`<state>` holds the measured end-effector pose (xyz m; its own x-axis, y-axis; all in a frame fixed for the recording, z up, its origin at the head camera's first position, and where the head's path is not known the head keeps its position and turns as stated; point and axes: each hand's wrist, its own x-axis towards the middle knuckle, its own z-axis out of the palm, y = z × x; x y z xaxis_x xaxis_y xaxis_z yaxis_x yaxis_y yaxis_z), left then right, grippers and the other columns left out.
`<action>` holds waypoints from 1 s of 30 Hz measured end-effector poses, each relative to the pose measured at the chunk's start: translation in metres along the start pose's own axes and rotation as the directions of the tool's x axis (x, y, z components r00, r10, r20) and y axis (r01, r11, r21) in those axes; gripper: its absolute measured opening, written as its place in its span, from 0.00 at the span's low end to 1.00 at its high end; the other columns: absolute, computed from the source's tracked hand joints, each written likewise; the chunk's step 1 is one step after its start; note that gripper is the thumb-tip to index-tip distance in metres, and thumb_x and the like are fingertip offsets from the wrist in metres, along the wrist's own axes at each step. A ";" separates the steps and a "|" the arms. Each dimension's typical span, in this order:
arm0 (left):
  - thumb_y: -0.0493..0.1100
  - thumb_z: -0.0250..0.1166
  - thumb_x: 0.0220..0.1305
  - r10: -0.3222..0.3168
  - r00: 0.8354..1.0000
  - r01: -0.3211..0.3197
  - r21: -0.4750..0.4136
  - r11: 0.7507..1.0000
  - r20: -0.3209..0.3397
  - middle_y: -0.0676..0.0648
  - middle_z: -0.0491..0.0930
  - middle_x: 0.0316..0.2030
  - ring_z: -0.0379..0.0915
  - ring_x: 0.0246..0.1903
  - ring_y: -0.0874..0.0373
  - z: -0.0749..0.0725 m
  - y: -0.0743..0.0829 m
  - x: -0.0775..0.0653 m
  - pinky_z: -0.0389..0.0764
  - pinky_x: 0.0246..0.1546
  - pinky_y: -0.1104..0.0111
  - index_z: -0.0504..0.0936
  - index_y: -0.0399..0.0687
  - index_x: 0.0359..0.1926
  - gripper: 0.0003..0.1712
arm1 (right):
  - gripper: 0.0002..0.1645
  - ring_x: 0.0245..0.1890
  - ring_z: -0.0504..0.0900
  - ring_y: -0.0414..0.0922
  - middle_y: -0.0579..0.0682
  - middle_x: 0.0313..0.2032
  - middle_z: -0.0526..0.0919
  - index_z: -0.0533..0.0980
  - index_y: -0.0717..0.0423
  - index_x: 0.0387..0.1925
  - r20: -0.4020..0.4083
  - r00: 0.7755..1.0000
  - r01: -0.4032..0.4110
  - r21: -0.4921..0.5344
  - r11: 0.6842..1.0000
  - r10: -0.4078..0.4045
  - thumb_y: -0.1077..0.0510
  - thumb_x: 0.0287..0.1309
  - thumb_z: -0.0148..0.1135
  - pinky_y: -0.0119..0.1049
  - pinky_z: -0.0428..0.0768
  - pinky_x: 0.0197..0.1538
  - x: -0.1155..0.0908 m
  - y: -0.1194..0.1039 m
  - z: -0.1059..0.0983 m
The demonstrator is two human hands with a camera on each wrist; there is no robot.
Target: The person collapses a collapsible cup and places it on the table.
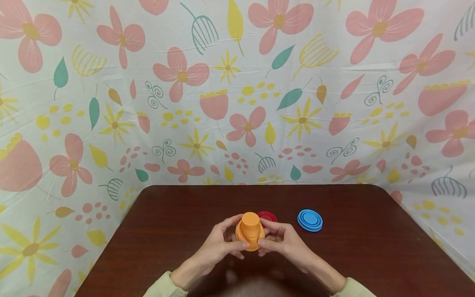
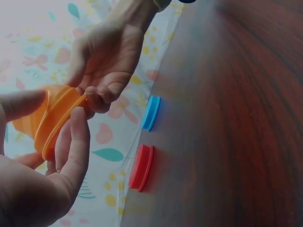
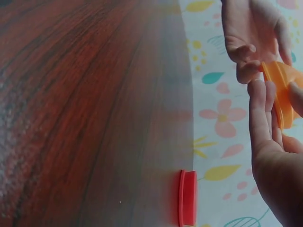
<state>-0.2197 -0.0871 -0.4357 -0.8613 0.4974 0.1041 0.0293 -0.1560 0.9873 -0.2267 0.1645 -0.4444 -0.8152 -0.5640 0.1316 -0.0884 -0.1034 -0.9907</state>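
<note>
An orange collapsible silicone cup (image 1: pixel 250 231), its stepped rings partly drawn out, is held between both hands above the table. Its narrow closed end points up and away, and the wide rim faces down. My left hand (image 1: pixel 217 245) grips it from the left, thumb on the near wall and fingers at the rim. From the right, my right hand (image 1: pixel 285 241) pinches the cup the same way. In the left wrist view the fingertips touch the rim of the cup (image 2: pixel 59 116). The inside of the cup is hidden.
On the dark wooden table (image 1: pixel 185 206) lies a flattened blue collapsible cup (image 1: pixel 309 220) to the right. A flattened red one (image 1: pixel 267 215) lies just behind the hands, partly covered by them. A flower-printed cloth (image 1: pixel 237 103) hangs beyond the table's far edge.
</note>
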 end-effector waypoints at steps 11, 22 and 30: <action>0.30 0.72 0.62 0.004 0.999 -0.004 0.002 1.000 -0.050 0.39 0.69 0.63 0.80 0.36 0.53 0.003 -0.001 0.000 0.89 0.32 0.62 0.71 0.39 0.74 0.39 | 0.40 0.38 0.89 0.57 0.63 0.45 0.84 0.60 0.75 0.76 -0.038 0.999 -0.003 -0.053 0.999 0.001 0.64 0.70 0.66 0.50 0.89 0.46 0.001 0.001 0.005; 0.27 0.70 0.55 -0.032 0.986 0.031 -0.010 0.999 -0.161 0.37 0.65 0.66 0.79 0.33 0.54 0.007 -0.004 0.001 0.85 0.24 0.67 0.72 0.38 0.72 0.40 | 0.38 0.37 0.88 0.63 0.64 0.45 0.84 0.64 0.72 0.74 -0.079 0.997 0.001 -0.140 0.990 -0.013 0.63 0.70 0.68 0.50 0.89 0.45 0.004 -0.001 0.011; 0.28 0.67 0.51 -0.049 0.966 0.066 0.056 0.996 -0.254 0.41 0.73 0.54 0.71 0.26 0.59 0.012 -0.006 0.004 0.69 0.18 0.74 0.73 0.39 0.72 0.42 | 0.39 0.30 0.87 0.51 0.61 0.39 0.83 0.65 0.73 0.74 -0.141 0.990 -0.008 -0.155 0.988 -0.014 0.64 0.68 0.69 0.47 0.90 0.41 0.005 -0.003 0.019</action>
<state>-0.2174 -0.0736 -0.4393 -0.9623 0.2710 0.0213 0.0009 -0.0753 0.9972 -0.2191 0.1466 -0.4400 -0.8865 -0.4412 0.1393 -0.1695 0.0297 -0.9851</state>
